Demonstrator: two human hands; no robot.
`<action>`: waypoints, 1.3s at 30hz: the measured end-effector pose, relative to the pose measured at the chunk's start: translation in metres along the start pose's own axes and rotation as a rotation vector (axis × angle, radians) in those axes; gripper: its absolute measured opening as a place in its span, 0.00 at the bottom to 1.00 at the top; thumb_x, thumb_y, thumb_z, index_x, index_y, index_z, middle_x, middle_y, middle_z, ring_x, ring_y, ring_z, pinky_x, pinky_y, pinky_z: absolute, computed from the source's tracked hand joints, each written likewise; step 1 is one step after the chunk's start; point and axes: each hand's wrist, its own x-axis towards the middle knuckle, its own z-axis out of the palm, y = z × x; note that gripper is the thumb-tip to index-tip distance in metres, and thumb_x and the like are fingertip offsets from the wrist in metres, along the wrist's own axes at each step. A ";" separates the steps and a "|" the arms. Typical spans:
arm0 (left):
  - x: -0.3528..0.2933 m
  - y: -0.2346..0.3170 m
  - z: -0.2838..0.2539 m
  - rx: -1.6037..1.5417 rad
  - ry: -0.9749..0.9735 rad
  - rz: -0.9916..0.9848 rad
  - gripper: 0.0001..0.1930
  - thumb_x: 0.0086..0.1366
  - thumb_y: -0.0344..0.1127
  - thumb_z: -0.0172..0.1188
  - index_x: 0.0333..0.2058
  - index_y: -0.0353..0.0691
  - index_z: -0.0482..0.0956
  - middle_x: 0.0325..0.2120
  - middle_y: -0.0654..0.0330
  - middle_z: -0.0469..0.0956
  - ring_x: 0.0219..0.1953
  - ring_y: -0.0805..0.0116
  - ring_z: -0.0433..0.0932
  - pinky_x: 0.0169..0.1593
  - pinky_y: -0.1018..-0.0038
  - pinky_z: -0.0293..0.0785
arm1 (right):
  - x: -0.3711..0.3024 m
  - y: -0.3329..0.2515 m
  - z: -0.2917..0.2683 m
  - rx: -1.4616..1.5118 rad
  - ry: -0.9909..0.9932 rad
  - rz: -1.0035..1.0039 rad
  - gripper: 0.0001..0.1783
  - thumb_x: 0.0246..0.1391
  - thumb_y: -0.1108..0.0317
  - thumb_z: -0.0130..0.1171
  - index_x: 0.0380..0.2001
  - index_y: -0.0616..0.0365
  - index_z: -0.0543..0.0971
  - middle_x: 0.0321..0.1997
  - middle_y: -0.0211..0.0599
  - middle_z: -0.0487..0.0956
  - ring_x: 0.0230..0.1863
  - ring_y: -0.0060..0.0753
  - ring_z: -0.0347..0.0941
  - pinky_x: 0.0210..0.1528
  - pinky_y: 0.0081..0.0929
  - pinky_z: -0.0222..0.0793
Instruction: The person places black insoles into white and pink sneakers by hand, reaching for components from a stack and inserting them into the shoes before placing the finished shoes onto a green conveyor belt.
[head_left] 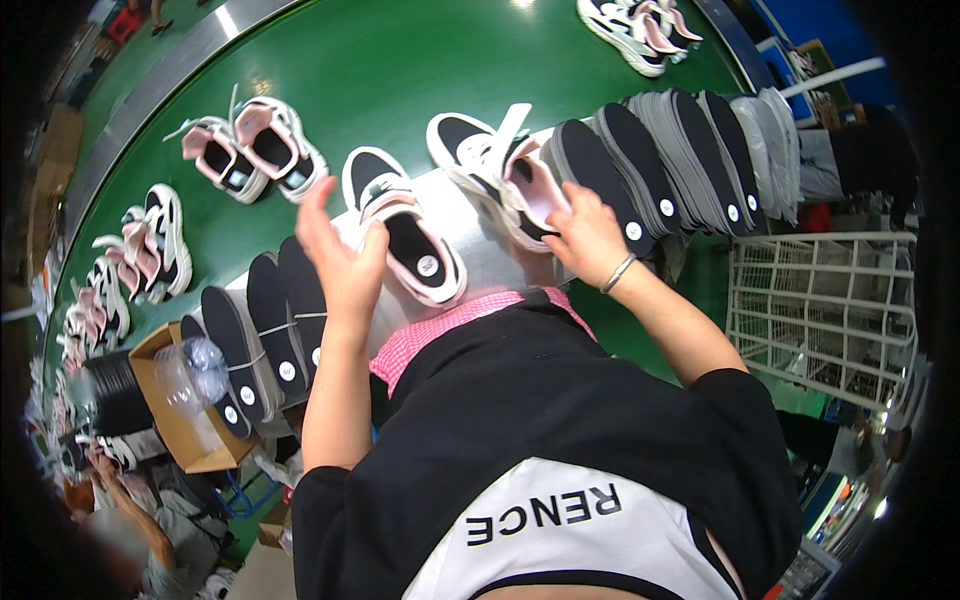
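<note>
Two white, black and pink sneakers stand side by side on a pale metal surface in front of me. The left sneaker (372, 165) has a dark insole (412, 246) with a round white sticker inside it. My left hand (342, 262) is beside it, fingers and thumb spread apart and holding nothing; the thumb is close to the shoe's side. My right hand (590, 235) is closed at the heel collar of the right sneaker (490, 165), with fingertips at the rim of its opening. The pink lining shows, and its strap stands up.
Stacks of dark insoles (625, 165) lie on the right, more insole bundles (262, 335) on the left. Sneaker pairs rest on the green conveyor (400, 60). A cardboard box (190, 430) with plastic is at left, a white wire rack (820, 310) at right. Another person sits lower left.
</note>
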 end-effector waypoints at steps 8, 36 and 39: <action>0.005 0.035 0.086 -0.063 -0.373 0.165 0.33 0.47 0.38 0.60 0.50 0.30 0.57 0.43 0.42 0.64 0.49 0.48 0.62 0.52 0.63 0.58 | 0.013 0.047 -0.022 0.381 0.112 0.028 0.18 0.44 0.58 0.55 0.36 0.59 0.74 0.37 0.43 0.74 0.41 0.43 0.70 0.44 0.33 0.65; 0.002 0.027 0.140 -0.108 -0.356 -0.142 0.11 0.55 0.33 0.50 0.33 0.33 0.62 0.20 0.43 0.73 0.26 0.44 0.73 0.30 0.57 0.68 | 0.043 0.007 -0.007 -0.066 -0.175 0.014 0.11 0.36 0.62 0.53 0.19 0.60 0.76 0.27 0.46 0.73 0.32 0.46 0.71 0.34 0.37 0.67; -0.001 0.023 0.141 -0.070 -0.346 -0.164 0.11 0.56 0.33 0.50 0.32 0.32 0.61 0.19 0.43 0.73 0.25 0.44 0.73 0.29 0.57 0.68 | 0.033 -0.002 -0.032 -0.199 -0.287 -0.005 0.15 0.35 0.60 0.56 0.27 0.59 0.74 0.33 0.43 0.70 0.43 0.42 0.67 0.40 0.37 0.65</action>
